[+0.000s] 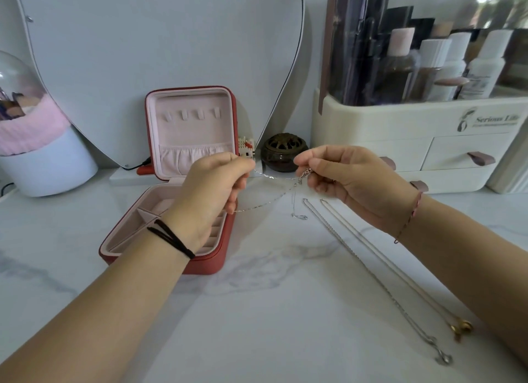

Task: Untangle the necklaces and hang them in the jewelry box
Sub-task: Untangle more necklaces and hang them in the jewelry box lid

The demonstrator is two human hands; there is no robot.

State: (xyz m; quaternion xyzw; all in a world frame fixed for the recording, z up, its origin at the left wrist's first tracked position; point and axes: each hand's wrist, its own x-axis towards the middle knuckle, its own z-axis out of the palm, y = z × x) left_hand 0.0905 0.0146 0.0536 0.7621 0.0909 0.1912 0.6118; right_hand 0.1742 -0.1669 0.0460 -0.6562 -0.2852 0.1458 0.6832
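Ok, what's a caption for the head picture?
The left hand and right hand pinch a silver necklace beside the open red jewelry box.

thin silver necklace (274,178) taut above table; two chains (368,268) laid straight; red jewelry box (217,261) open.

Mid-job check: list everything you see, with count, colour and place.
box: 1, red, pink lining, open, left of centre
hooks: 4, pink, in box lid, bare
chain: at least 1, silver, between both hands
silver necklace: 1, on table, right
gold-pendant necklace: 1, beside it
mirror: 1, white, heart-shaped, behind box
burner: 1, brown, right of box
organiser: 1, cream, back right
brush holder: 1, white and pink, far left
table: 1, white marble
left hand: pinches chain
right hand: pinches chain
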